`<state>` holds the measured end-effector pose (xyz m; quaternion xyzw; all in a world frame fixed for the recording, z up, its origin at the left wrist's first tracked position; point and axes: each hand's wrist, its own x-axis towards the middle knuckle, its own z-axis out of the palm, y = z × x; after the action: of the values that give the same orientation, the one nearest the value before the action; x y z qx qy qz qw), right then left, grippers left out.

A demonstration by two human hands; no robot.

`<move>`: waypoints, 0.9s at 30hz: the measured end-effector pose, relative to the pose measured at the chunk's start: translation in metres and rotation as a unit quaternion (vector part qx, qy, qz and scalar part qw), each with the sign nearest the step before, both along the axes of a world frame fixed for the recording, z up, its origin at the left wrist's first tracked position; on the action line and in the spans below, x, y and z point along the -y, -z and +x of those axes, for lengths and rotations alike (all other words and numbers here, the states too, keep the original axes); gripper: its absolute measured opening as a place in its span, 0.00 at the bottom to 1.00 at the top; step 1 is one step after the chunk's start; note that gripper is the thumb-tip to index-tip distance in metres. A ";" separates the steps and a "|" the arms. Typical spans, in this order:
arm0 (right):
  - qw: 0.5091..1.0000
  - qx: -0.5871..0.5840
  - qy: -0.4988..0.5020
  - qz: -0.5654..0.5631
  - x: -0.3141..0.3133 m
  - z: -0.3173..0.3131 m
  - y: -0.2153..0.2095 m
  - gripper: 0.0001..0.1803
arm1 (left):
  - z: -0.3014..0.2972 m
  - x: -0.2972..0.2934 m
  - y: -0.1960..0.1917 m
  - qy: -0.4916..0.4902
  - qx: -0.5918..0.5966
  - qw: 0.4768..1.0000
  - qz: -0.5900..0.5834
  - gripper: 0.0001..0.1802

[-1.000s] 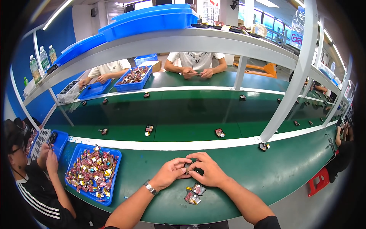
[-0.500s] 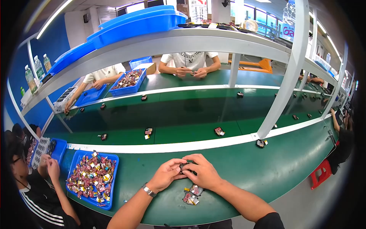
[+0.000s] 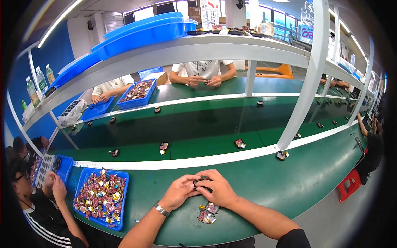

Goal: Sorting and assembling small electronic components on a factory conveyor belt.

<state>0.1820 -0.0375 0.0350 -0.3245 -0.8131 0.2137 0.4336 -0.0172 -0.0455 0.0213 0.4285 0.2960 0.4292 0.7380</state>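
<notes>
My left hand (image 3: pixel 180 191) and my right hand (image 3: pixel 220 188) meet above the green tabletop, both closed around a small black plastic part (image 3: pixel 202 180). My fingers cover most of it, so its exact kind cannot be made out. Just below my hands, on the table, lies a small black-cased piece (image 3: pixel 212 207) with a reddish circuit board and a yellow strip. Touching or nearly touching it is another red circuit board (image 3: pixel 206 218) with silver and yellow parts. A metal-banded watch (image 3: pixel 161 209) is on my left wrist.
A blue tray (image 3: pixel 122 211) heaped with small circuit boards stands left of my arms. Past a white rail (image 3: pixel 198 162), a green belt (image 3: pixel 198 138) carries scattered pieces. A white post (image 3: pixel 304 78) rises ahead right. Co-workers sit at left, across and far right.
My hands stay together on the black part, with the right fingers slightly shifted over it. Belt pieces have drifted a little rightward. A co-worker at back left has drawn an arm back to a tray.
</notes>
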 end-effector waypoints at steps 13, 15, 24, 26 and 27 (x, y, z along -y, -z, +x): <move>0.999 -0.024 0.002 0.047 0.006 -0.005 -0.011 0.11 | 0.002 0.001 0.005 -0.009 0.033 0.999 0.025 0.15; 0.997 -0.008 0.015 0.075 0.005 -0.002 -0.014 0.11 | 0.004 0.002 0.005 -0.005 0.050 0.998 0.023 0.15; 0.998 -0.039 0.025 0.035 0.003 -0.002 -0.004 0.10 | 0.005 -0.002 0.009 0.006 0.077 0.997 0.026 0.16; 0.998 -0.053 0.023 0.014 0.003 -0.004 0.000 0.10 | 0.006 -0.002 0.010 0.003 0.081 0.996 0.023 0.16; 0.997 -0.068 0.021 -0.007 0.003 -0.005 0.002 0.11 | 0.005 -0.002 0.012 -0.001 0.073 0.997 0.019 0.16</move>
<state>0.1771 -0.0401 0.0333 -0.3295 -0.7730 0.2318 0.4901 -0.0117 -0.0432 0.0091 0.4095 0.2333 0.4658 0.7489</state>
